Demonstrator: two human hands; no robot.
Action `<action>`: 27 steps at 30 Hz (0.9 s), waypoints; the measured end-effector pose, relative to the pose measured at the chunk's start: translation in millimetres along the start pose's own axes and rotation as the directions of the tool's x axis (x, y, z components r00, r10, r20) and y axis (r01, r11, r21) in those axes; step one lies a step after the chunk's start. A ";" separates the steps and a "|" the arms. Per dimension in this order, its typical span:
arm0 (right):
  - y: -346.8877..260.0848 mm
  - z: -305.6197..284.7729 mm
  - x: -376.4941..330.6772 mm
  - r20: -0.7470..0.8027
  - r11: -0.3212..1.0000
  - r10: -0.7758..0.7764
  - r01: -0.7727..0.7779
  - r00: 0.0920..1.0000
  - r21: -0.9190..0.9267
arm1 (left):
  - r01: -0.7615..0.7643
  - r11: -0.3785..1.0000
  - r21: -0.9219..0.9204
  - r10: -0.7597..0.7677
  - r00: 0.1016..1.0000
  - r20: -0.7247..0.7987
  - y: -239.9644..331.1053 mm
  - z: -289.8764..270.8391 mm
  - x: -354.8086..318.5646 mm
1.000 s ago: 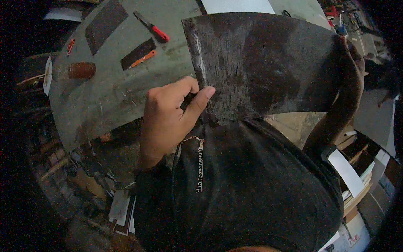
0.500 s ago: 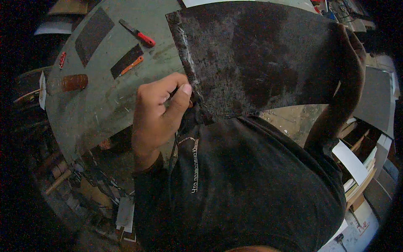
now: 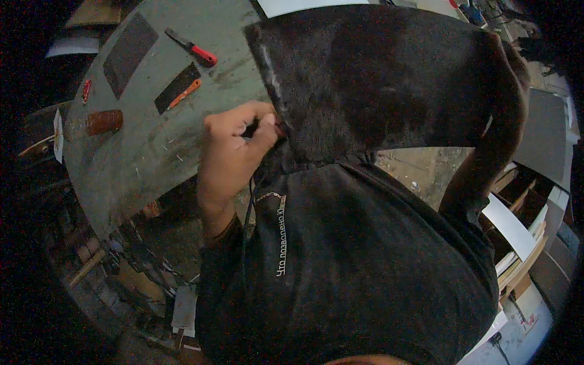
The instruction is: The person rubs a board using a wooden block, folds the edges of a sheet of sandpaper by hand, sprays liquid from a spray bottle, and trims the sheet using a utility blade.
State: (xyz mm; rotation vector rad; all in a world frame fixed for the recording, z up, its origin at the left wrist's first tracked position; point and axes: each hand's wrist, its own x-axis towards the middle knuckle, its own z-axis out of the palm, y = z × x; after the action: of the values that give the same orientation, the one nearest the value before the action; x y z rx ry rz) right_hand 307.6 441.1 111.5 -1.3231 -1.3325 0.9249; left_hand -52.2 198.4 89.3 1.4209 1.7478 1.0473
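A large dark brown sheet (image 3: pixel 377 85), worn and patchy on its surface, stretches in front of my chest. Along its left edge runs a pale, rough streak. My left hand (image 3: pixel 240 140) is closed, thumb and forefinger pinched at that edge; a small reddish bit by the fingertips is too blurred to name. At the sheet's far right end, my right hand (image 3: pixel 514 67) grips the edge, its fingers partly hidden. Left of the sheet, on the green-grey table, lie a red-handled knife (image 3: pixel 193 48) and an orange utility knife (image 3: pixel 184 95) on a small dark piece (image 3: pixel 173 91).
The round-edged table (image 3: pixel 146 164) also bears a dark rectangular piece (image 3: pixel 129 55), a brown cylindrical object (image 3: pixel 104 121) and a small red item (image 3: pixel 86 91). A white sheet (image 3: pixel 304 7) lies behind. At right stands a shelf (image 3: pixel 520 240) with papers and boards.
The dark sheet has tilted, and the pale streak on its edge shows less. My left hand has stayed at the left edge, its fingertips slightly higher. My right hand keeps its grip.
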 end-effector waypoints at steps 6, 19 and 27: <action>3.1 -8.2 -8.4 -0.022 1.000 0.018 -0.018 1.000 -0.015 | 0.084 0.988 -0.133 -0.100 0.987 -0.124 -7.0 -7.3 1.5; 30.4 -19.0 -10.5 -0.049 0.999 0.037 -0.038 0.998 -0.015 | -0.008 0.937 -0.348 -0.070 0.976 -0.209 -3.7 37.8 21.7; 39.9 -19.9 -13.5 -0.063 0.999 0.052 -0.053 0.997 -0.011 | -0.001 0.980 -0.200 -0.053 0.963 -0.263 9.4 27.8 16.5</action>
State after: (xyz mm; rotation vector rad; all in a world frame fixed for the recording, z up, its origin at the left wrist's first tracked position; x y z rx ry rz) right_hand 334.4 429.7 75.2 -1.3915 -1.2623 0.9045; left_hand -27.3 220.5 84.5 1.1728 1.7822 1.4109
